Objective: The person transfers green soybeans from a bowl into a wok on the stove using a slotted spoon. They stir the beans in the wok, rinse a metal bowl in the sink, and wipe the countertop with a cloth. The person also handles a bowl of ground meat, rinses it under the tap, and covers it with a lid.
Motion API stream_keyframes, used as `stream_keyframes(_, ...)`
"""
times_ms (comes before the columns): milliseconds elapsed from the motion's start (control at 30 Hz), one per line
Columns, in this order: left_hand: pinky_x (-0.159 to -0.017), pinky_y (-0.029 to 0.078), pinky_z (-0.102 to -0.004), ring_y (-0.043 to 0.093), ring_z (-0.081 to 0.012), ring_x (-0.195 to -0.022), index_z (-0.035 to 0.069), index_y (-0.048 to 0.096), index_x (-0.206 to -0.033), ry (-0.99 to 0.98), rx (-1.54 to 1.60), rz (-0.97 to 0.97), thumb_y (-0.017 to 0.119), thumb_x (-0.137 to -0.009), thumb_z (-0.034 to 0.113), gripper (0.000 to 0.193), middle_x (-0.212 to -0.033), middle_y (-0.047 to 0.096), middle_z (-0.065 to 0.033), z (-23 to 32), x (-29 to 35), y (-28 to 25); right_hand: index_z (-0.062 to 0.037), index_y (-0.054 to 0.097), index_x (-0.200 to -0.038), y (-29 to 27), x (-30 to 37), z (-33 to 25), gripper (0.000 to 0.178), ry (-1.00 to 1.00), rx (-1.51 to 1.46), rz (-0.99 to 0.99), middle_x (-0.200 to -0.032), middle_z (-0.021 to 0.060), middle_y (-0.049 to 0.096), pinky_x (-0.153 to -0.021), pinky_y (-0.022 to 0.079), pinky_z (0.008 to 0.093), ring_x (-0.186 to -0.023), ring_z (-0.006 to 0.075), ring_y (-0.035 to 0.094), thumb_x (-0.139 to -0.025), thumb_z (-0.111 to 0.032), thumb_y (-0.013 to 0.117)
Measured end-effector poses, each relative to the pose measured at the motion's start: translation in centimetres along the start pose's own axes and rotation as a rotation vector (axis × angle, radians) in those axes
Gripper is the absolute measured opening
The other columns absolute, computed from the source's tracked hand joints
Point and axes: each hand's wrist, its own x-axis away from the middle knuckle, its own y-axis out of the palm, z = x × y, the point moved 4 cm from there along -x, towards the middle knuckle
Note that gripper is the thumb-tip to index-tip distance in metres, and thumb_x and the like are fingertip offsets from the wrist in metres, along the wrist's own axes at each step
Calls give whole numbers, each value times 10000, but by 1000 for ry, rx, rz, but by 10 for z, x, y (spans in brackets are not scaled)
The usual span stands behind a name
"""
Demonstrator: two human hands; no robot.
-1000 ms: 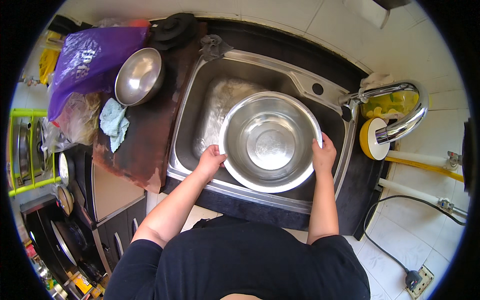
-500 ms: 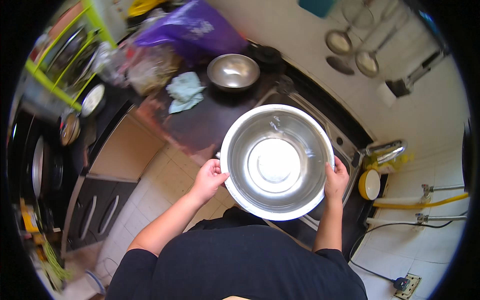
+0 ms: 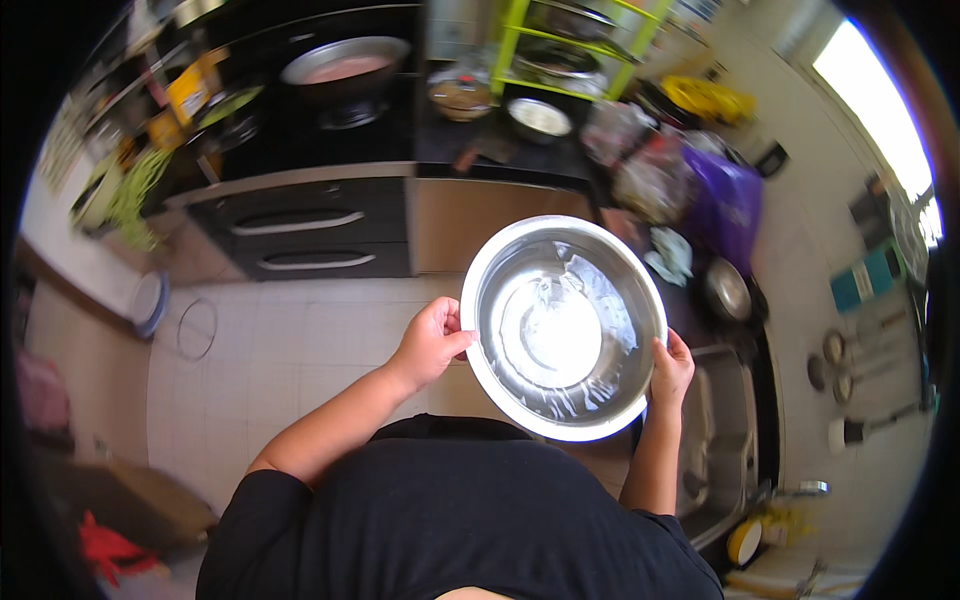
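In front of my body is a wide stainless steel basin (image 3: 485,290), its mouth facing up. My left hand (image 3: 436,345) is closed on its left rim, thumb over the edge and fingers beneath. On the opposite side my right hand (image 3: 672,368) grips the rim in the same way. Bright glare fills the bottom of the basin, and wavy reflections run along its inner wall. I cannot tell whether water lies in it.
Ahead, a wok (image 3: 345,65) with pinkish contents sits on the stove, above dark drawers (image 3: 300,225). A white-filled bowl (image 3: 540,118), a green rack (image 3: 507,50), a purple bag (image 3: 725,205), a cloth (image 3: 670,255) and a metal bowl (image 3: 727,290) line the counter. The sink (image 3: 715,430) is right.
My view has swung left: the stove and drawers now stand ahead, and the sink has shifted to the right. Both hands still hold the basin before me.
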Motion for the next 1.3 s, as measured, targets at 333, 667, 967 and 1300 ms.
stream_keyframes(333,-578,479,-273,539,-119,-682,11,470,-898,124,85,647,552,-762,23,159,-784,530,-51,18,123,-219,91,494,-1077,308,22,48,294,121,36,-476,-926,108,613,-707,459,220,-784,124,583,-795,25,544)
stream_keyframes(667,-504,410,-246,515,-113,-607,35,485,-803,186,224,1145,530,-797,74,59,-705,528,-25,27,174,-383,64,544,-1047,577,58,110,258,177,0,-852,-827,40,615,-623,417,176,-682,53,538,-796,5,536)
stream_keyframes(967,-470,343,-226,434,-74,-538,60,493,-759,151,221,1502,499,-863,179,158,-645,497,7,58,163,-545,10,554,-1082,791,76,142,313,108,108,-964,-798,31,631,-595,426,200,-660,52,534,-778,-64,568)
stream_keyframes(1300,-518,368,-226,464,-81,-572,46,508,-789,190,233,1484,524,-824,114,77,-684,534,-9,107,134,-715,74,502,-1091,979,79,158,341,151,12,-1025,-884,90,627,-654,451,226,-749,108,572,-784,-53,579)
